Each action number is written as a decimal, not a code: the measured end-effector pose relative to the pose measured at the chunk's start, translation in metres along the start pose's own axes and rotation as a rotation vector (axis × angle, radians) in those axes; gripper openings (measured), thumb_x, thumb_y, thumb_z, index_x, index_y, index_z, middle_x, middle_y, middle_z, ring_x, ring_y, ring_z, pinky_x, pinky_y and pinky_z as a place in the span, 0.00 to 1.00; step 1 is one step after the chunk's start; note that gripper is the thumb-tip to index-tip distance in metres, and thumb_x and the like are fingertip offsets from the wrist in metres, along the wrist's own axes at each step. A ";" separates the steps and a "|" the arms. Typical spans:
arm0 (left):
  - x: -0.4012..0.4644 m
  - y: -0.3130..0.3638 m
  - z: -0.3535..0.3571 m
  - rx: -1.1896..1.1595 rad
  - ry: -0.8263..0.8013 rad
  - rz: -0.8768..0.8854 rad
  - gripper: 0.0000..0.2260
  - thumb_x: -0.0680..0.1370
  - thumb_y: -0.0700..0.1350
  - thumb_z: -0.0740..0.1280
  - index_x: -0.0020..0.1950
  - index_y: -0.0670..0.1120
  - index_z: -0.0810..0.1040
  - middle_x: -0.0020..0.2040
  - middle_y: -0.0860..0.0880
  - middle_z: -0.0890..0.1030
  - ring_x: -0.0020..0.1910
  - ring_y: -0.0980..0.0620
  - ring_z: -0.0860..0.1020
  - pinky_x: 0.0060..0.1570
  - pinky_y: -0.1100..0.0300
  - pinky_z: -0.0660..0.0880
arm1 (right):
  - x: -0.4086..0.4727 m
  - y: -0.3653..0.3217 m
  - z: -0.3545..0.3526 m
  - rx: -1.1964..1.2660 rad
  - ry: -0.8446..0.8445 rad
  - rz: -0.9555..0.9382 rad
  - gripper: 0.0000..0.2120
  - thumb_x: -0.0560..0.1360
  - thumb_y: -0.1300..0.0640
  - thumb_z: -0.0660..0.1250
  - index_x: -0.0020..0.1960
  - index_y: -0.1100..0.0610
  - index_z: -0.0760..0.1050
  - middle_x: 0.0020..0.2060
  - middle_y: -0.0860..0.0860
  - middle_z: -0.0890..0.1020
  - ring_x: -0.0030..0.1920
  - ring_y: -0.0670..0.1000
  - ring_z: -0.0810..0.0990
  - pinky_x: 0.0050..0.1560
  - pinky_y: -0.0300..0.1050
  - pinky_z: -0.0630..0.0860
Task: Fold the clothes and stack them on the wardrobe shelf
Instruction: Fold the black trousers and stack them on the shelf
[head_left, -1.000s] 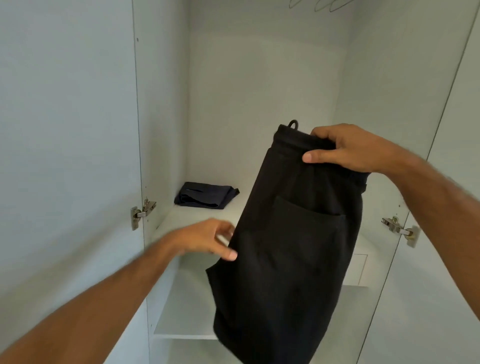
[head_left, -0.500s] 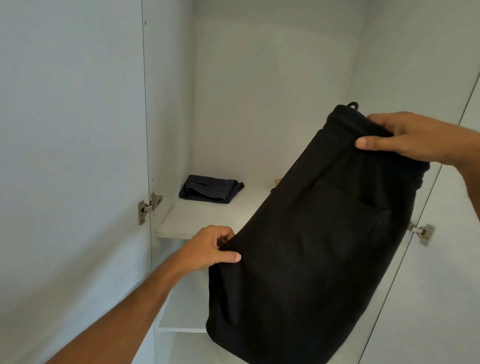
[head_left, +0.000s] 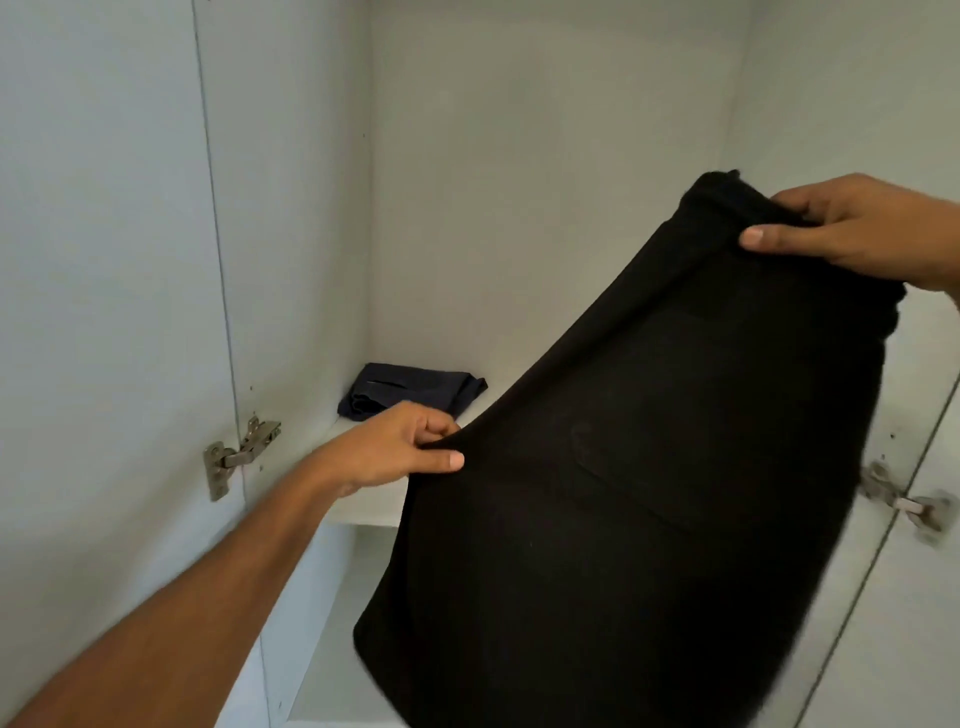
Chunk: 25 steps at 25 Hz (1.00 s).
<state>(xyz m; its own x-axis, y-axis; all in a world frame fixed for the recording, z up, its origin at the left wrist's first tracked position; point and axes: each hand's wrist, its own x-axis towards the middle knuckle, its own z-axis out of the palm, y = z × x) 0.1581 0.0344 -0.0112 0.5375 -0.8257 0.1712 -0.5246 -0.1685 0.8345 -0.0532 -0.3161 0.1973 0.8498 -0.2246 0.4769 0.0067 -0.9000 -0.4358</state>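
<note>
Right hand (head_left: 852, 234): thumb lies flat across the front of the waistband, fingers curl over its top edge, so it pinches the black shorts (head_left: 639, 493) at the upper right corner. Left hand (head_left: 400, 452): thumb on the near face of the fabric, fingers curled behind, gripping the shorts' left side edge about halfway down. Both hands hold cloth, neither is spread.

The shorts hang tilted between the two hands, waistband up at the right, hem down toward the bottom of the view (lower edge blurred). A patch pocket (head_left: 644, 467) shows faintly on the face toward the camera. The garment is in the air in front of the open wardrobe, not resting on anything; it covers most of the right half of the interior.

Behind the left hand, a folded dark navy garment (head_left: 410, 389) lies on the white upper shelf (head_left: 363, 501), back in the left corner against the side wall. A lower shelf (head_left: 332, 670) shows below, partly hidden by the shorts.

Metal hinge (head_left: 236, 457) on the left door edge, just left of the left wrist. Second hinge (head_left: 909, 504) at the right door (blurred).
</note>
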 end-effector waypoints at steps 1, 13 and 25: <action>0.027 0.004 -0.010 0.039 0.082 0.011 0.07 0.77 0.38 0.71 0.55 0.41 0.81 0.51 0.46 0.86 0.52 0.51 0.84 0.57 0.56 0.77 | 0.017 0.008 -0.002 -0.030 0.034 -0.008 0.28 0.64 0.23 0.68 0.55 0.41 0.81 0.43 0.44 0.87 0.39 0.45 0.87 0.38 0.46 0.82; 0.163 -0.083 -0.027 0.641 0.369 0.025 0.14 0.72 0.28 0.67 0.50 0.43 0.84 0.50 0.49 0.84 0.53 0.49 0.81 0.60 0.55 0.75 | 0.031 0.120 0.080 -0.100 -0.249 -0.294 0.23 0.66 0.29 0.72 0.52 0.43 0.77 0.44 0.38 0.84 0.43 0.38 0.83 0.39 0.25 0.75; 0.086 -0.112 0.082 0.159 -0.111 0.019 0.16 0.80 0.59 0.60 0.59 0.55 0.82 0.62 0.65 0.78 0.67 0.65 0.71 0.73 0.53 0.63 | 0.031 0.093 0.126 -0.145 -0.293 -0.486 0.21 0.76 0.31 0.63 0.53 0.48 0.77 0.38 0.37 0.82 0.36 0.35 0.81 0.32 0.23 0.71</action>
<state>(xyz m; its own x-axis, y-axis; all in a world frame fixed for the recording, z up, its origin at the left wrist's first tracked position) 0.2093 -0.0619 -0.1331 0.4550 -0.8823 0.1202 -0.6364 -0.2278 0.7370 0.0404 -0.3602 0.0752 0.8777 0.3204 0.3563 0.3772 -0.9206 -0.1014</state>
